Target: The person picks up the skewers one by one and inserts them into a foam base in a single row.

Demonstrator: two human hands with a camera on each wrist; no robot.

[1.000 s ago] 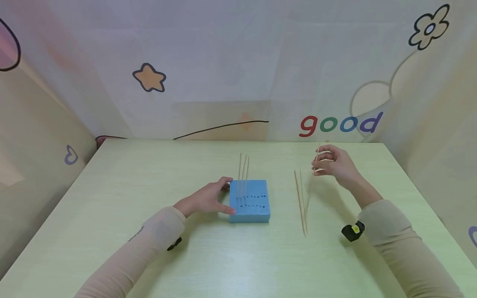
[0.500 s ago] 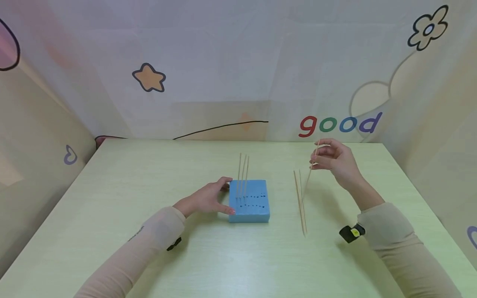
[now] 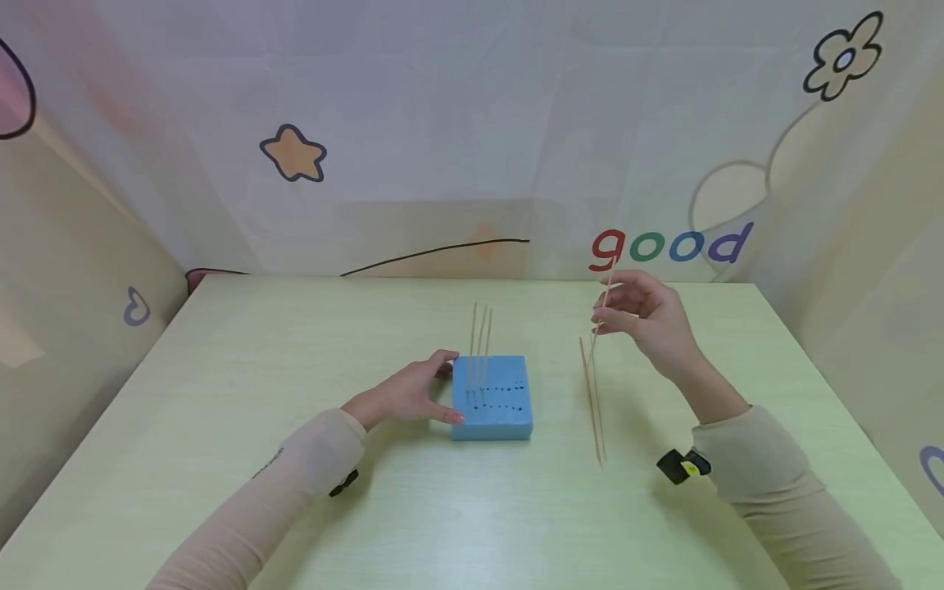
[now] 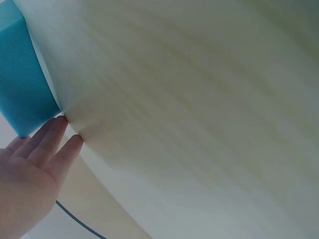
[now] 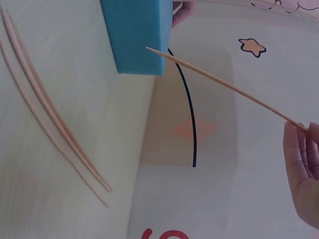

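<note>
A blue foam block (image 3: 509, 422) with rows of small holes in its top lies on the table, and three thin bamboo skewers (image 3: 483, 336) stand upright in its left part. My left hand (image 3: 406, 393) holds the block at its left side, thumb toward the front corner and fingers at the back one. To the right, my right hand (image 3: 649, 319) pinches another bamboo skewer (image 5: 224, 83) near its upper part. That skewer slants down, its pointed end free. Below the right hand, a few loose bamboo skewers (image 3: 592, 410) lie on the table.
The pale wooden table (image 3: 243, 352) ends at a printed cloth backdrop (image 3: 442, 123) at the back, with more cloth at both sides. A black wrist-camera mount (image 3: 683, 466) hangs below the right sleeve (image 3: 752, 451).
My right hand has moved left and slightly up with the skewer, from right of the loose skewers to above them. My left hand and the foam block have stayed put.
</note>
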